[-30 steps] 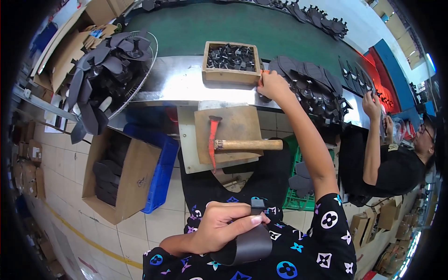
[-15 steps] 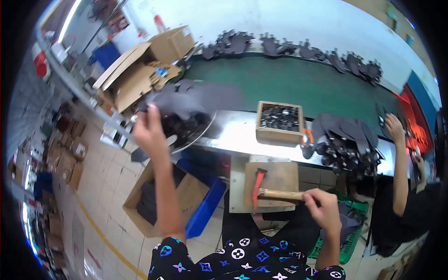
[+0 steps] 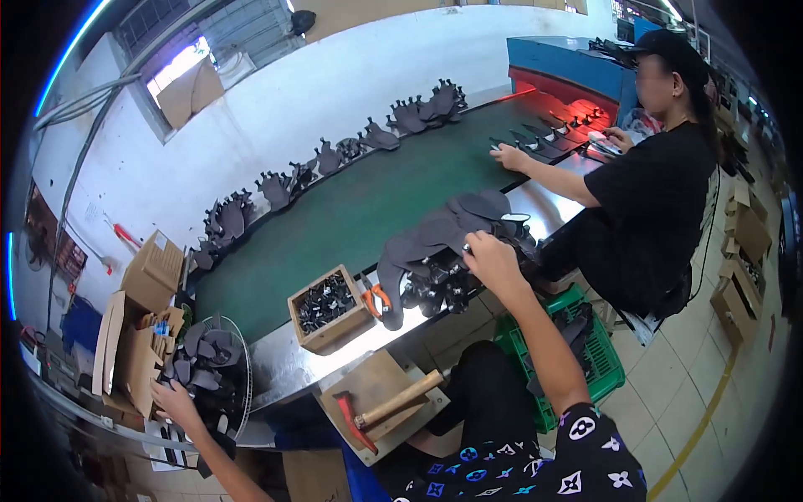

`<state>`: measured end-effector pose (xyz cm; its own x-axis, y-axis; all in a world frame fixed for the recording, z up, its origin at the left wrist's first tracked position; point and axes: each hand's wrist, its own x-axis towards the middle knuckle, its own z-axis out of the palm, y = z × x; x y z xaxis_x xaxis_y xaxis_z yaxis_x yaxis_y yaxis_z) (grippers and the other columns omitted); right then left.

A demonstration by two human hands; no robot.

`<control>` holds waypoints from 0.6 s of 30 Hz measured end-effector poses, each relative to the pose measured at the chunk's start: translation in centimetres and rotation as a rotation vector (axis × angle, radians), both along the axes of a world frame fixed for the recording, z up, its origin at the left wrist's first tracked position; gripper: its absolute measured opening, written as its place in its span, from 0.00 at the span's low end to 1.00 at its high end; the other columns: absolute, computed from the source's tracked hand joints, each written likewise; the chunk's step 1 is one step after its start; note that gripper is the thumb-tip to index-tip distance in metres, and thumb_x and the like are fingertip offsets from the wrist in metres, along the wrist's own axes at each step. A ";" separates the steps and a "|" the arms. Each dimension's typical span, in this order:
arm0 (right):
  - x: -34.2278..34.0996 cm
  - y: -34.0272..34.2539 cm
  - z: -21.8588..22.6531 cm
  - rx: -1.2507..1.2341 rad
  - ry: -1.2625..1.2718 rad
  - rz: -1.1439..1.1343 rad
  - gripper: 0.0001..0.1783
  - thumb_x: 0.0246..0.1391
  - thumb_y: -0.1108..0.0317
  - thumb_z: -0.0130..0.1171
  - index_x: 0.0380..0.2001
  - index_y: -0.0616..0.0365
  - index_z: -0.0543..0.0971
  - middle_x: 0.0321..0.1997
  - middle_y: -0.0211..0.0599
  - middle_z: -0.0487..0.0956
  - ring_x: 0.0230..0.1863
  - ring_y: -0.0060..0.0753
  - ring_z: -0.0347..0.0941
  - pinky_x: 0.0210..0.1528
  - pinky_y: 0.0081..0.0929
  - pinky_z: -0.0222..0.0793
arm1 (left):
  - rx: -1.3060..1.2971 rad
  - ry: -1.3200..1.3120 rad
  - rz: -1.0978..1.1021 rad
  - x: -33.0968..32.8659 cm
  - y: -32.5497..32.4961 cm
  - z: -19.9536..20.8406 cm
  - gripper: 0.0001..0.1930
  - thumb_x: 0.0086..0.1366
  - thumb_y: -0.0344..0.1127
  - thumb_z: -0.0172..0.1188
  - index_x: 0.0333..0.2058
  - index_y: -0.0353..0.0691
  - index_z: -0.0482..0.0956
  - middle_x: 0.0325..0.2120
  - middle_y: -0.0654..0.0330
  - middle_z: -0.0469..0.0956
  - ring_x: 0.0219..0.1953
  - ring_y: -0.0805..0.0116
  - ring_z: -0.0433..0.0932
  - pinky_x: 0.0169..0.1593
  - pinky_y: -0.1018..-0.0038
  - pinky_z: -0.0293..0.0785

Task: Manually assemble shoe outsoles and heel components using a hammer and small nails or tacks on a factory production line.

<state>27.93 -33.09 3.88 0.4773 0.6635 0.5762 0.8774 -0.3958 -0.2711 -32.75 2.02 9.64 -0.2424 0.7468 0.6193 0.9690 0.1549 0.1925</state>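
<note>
My left hand (image 3: 177, 406) is at the left, fingers apart, against the rim of a round wire basket (image 3: 248, 368). Dark grey flat cut pieces (image 3: 205, 356) are heaped in that basket. Over on the right, my right hand (image 3: 493, 261) is closed with bent fingers at the edge of a pile of dark grey flat pieces (image 3: 443, 227); what it pinches is too small to make out. Shiny black fittings (image 3: 435, 284) hang off the pile's near side. A hammer (image 3: 393, 403) with a red head and wooden handle lies on a board (image 3: 368, 376) before me.
Small black parts fill a wooden box (image 3: 330, 339) beside orange-handled pliers (image 3: 378, 299). Behind runs a green conveyor belt (image 3: 335, 217) with pieces along its far edge. A co-worker (image 3: 652, 192) sits at right. A green crate (image 3: 606, 360) stands below; cardboard boxes (image 3: 125, 335) stand left.
My right hand has let go of the hammer, now lying on the board, and moved to the pile. The left hand has lowered beside the basket. The view has swung right.
</note>
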 end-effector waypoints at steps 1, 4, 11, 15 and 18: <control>-1.1 1.8 0.9 0.030 0.005 0.034 0.12 0.52 0.64 0.64 0.36 0.57 0.76 0.33 0.42 0.77 0.36 0.49 0.78 0.35 0.43 0.75 | 0.112 0.084 0.008 -0.1 -3.1 1.1 0.34 0.65 0.41 0.58 0.66 0.37 0.58 0.66 0.45 0.60 0.68 0.47 0.59 0.66 0.40 0.50; -6.9 6.1 6.2 0.345 0.469 0.249 0.11 0.53 0.64 0.65 0.34 0.59 0.78 0.26 0.39 0.79 0.27 0.36 0.79 0.29 0.38 0.74 | 0.235 0.108 -0.461 8.6 -14.8 3.1 0.34 0.64 0.41 0.57 0.66 0.39 0.59 0.66 0.50 0.61 0.70 0.49 0.54 0.69 0.44 0.44; -25.1 2.9 10.0 -0.042 1.314 1.609 0.27 0.61 0.61 0.61 0.58 0.57 0.64 0.35 0.33 0.78 0.38 0.29 0.80 0.39 0.27 0.78 | 0.311 -0.513 -1.466 17.2 -26.8 -2.7 0.27 0.70 0.40 0.56 0.62 0.33 0.62 0.54 0.46 0.75 0.64 0.43 0.67 0.69 0.48 0.54; -23.8 2.9 0.5 0.225 0.275 0.940 0.50 0.47 0.42 0.69 0.65 0.57 0.60 0.43 0.39 0.81 0.48 0.39 0.79 0.53 0.38 0.72 | 0.090 -1.032 -1.222 15.3 -31.7 -0.6 0.30 0.69 0.38 0.59 0.62 0.35 0.53 0.36 0.41 0.81 0.37 0.50 0.84 0.44 0.63 0.81; -21.4 -1.1 -4.8 -0.228 0.134 0.666 0.45 0.43 0.38 0.69 0.56 0.59 0.70 0.39 0.40 0.81 0.37 0.45 0.79 0.42 0.34 0.75 | -0.175 -1.369 -0.972 15.3 -32.2 -0.8 0.30 0.68 0.43 0.61 0.60 0.38 0.56 0.32 0.53 0.79 0.22 0.67 0.79 0.31 0.75 0.78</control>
<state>6.55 -34.23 -0.93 -0.0137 0.9353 0.3536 0.9172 0.1525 -0.3680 -17.49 -30.18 8.82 0.0651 0.9638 0.2585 -0.1411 -0.2476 0.9585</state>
